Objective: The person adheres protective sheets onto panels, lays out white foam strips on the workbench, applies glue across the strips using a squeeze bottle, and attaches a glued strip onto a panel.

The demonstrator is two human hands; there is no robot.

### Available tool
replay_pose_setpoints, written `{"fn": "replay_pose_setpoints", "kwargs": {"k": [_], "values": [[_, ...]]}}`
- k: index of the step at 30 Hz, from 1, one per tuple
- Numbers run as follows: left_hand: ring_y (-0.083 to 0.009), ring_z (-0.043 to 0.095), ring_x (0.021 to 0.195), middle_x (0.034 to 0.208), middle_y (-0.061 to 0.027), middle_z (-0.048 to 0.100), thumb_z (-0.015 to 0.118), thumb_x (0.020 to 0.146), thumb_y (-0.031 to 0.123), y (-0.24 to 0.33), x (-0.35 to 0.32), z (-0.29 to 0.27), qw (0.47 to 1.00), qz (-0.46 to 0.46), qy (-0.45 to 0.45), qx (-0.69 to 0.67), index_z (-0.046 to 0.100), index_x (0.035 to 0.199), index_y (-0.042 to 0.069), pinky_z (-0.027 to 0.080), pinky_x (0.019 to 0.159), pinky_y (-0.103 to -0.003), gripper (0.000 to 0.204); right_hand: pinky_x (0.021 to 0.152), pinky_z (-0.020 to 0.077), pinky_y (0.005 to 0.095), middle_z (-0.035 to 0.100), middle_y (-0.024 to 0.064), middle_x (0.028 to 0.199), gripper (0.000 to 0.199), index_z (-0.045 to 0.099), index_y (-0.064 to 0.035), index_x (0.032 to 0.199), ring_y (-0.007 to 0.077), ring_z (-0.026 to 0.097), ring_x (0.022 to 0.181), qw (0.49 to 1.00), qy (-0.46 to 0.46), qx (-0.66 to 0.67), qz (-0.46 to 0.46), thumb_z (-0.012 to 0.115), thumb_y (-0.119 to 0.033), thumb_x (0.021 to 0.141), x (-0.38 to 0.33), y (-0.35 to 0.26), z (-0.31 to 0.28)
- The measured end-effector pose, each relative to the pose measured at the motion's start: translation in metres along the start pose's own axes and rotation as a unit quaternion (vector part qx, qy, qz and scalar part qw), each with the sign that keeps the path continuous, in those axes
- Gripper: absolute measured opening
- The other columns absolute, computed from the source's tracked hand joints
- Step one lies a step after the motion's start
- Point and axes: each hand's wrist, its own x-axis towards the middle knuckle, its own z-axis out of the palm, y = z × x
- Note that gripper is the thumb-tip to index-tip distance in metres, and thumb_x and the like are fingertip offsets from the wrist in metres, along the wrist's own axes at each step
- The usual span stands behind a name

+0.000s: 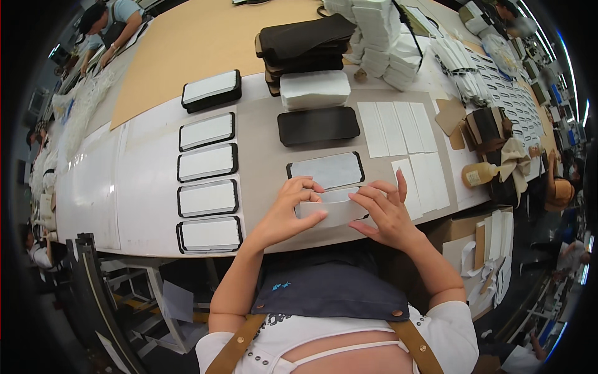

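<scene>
At the near edge of the table (261, 137), the left hand (288, 212) and the right hand (386, 215) both grip a grey-white padded sheet (333, 210), fingers (311, 216) curled shut over its two ends. Just beyond it lies a black-rimmed pad (326, 170) with a black flat case (318, 124) farther in. A column of four black-rimmed pads (208, 182) runs toward the left edge, and white strips (398, 128) lie toward the right edge.

White short-sleeved top, dark navy apron with tan leather straps, brass rivets, bare forearms
</scene>
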Motion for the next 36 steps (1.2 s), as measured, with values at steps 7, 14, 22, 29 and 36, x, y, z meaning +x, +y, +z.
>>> {"fn": "replay_pose_setpoints", "kwargs": {"k": [7,14,22,29,36], "values": [[-0.0282,0.042,0.136,0.127,-0.0051,0.059,0.075,0.086,0.020,-0.004,-0.010,-0.004,0.997,-0.043,0.018,-0.067,0.064,0.094,0.008,0.032,0.114,-0.044,0.018,0.121,0.0083,0.0607,0.061,0.0001,0.117,0.067,0.061,-0.0113,0.128,0.0219,0.053,0.117,0.999,-0.014,0.040,0.003,0.086,-0.030,0.069,0.015,-0.005,0.008],[-0.0269,0.042,0.135,0.128,-0.0060,0.058,0.074,0.087,0.019,-0.008,-0.016,-0.003,0.996,-0.046,0.050,-0.057,0.063,0.098,0.007,0.031,0.113,-0.042,0.020,0.122,0.0070,0.0608,0.061,0.0012,0.116,0.068,0.061,-0.0098,0.129,0.0230,0.054,0.117,0.999,0.005,0.028,-0.015,0.086,-0.029,0.068,0.019,-0.005,0.016],[-0.0373,0.033,0.141,0.142,-0.0135,0.048,0.072,0.088,0.013,-0.011,-0.033,-0.004,0.916,-0.026,0.285,0.281,0.068,0.113,0.010,0.026,0.115,-0.050,0.025,0.121,0.0085,0.0628,0.059,0.0042,0.113,0.061,0.063,-0.0101,0.126,0.0263,0.052,0.114,0.994,-0.092,0.057,0.025,0.085,-0.024,0.070,0.027,0.020,0.002],[-0.0389,0.030,0.142,0.142,-0.0134,0.049,0.061,0.080,-0.006,-0.029,-0.054,0.012,0.903,-0.007,0.277,0.330,0.076,0.099,0.017,0.021,0.115,-0.055,0.034,0.121,0.0092,0.0638,0.059,0.0059,0.112,0.057,0.063,-0.0070,0.123,0.0274,0.052,0.113,0.987,-0.125,0.100,-0.007,0.083,-0.025,0.072,0.027,0.015,0.020],[-0.0393,0.029,0.143,0.143,-0.0125,0.050,0.056,0.079,-0.010,-0.038,-0.060,0.021,0.901,-0.011,0.281,0.330,0.077,0.095,0.019,0.017,0.117,-0.058,0.040,0.121,0.0092,0.0642,0.059,0.0065,0.110,0.057,0.063,-0.0057,0.121,0.0276,0.052,0.112,0.986,-0.131,0.096,-0.027,0.083,-0.025,0.072,0.030,0.016,0.026]]}}
